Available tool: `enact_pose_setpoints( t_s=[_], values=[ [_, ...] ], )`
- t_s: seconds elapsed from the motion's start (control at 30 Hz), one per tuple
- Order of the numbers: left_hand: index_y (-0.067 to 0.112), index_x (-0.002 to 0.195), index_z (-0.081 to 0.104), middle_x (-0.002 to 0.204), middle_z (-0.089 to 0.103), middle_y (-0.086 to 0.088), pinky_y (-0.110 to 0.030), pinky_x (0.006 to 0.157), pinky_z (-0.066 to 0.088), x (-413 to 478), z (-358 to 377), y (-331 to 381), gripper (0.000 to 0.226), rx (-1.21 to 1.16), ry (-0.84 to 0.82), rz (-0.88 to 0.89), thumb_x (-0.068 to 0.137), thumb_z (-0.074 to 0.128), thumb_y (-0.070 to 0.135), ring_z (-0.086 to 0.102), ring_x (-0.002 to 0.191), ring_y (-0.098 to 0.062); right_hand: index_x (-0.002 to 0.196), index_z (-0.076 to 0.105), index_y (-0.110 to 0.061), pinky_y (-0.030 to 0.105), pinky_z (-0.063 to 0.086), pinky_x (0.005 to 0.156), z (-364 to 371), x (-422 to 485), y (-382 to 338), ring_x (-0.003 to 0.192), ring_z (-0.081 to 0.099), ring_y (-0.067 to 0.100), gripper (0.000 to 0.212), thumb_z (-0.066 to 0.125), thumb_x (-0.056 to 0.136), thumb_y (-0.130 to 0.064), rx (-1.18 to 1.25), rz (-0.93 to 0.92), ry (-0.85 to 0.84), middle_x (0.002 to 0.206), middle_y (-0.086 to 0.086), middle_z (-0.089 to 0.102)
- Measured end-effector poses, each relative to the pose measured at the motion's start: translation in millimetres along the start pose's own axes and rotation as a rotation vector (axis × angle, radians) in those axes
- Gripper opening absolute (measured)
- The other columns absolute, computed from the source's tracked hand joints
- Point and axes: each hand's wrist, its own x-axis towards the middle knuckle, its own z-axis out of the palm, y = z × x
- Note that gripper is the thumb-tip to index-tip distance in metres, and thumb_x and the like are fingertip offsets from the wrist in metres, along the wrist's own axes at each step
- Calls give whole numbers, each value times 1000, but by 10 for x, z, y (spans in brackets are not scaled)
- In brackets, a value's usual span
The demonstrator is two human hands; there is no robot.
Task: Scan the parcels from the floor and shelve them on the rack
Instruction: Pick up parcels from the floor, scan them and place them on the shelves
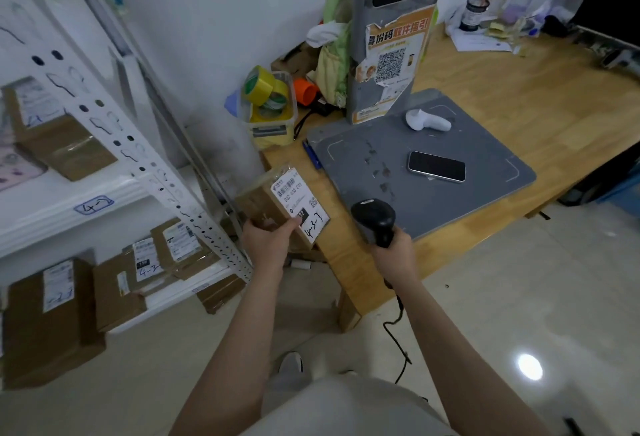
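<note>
Holding small brown parcel (277, 203) in left hand (266, 241), fingers wrapped on its near end, label up, just off the table's (519, 117) left edge. Right hand (396, 252) grips black scanner (374, 219) over the near edge. Rack (114, 117) with shelved boxes stands left.

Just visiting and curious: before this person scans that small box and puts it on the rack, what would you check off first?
1. Grip of the left hand on the parcel: ok, fingers curl round its near end.
2. Barcode on the label uncovered and facing up: ok.
3. Grip of the right hand on the scanner: ok.
4. Scanner aimed at the barcode: cannot tell.
5. Handwritten code 4-3-7 readable: ok.
6. Free spot on the rack: cannot tell; several boxes already sit on it.
</note>
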Motion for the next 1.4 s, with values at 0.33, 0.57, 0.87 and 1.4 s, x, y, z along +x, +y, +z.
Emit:
enact_pose_setpoints(
  t_s=[0.33,0.57,0.87,1.4],
  values=[
    [21,108,67,106,74,5,-45,95,57,-14,-448,-126,57,-84,90,-92,59,94,26,71,101,-17,116,56,0,27,38,53,476,406,308,81,54,24,25,49,93,0,-354,70,-259,97,12,59],
    [14,112,68,106,76,0,-45,88,60,-173,-720,-158,47,-183,192,-96,70,90,9,74,97,-21,135,42,-1,38,49,78,640,485,316,112,57,36,39,47,97,-6,-443,94,-323,129,21,53],
    [10,121,65,114,74,-4,-41,86,61,-352,-780,-224,57,-208,262,-107,69,89,5,72,101,-21,146,27,0,50,41,105,682,344,325,131,36,39,68,62,88,-9,-376,-40,-23,143,21,37],
    [14,120,63,106,75,2,-24,72,60,-410,-1201,643,52,-290,206,121,74,87,13,73,87,-7,133,53,-15,-3,38,65,732,-604,-1677,107,57,8,41,64,93,-15,20,-618,-173,120,-4,58]
  ],
)
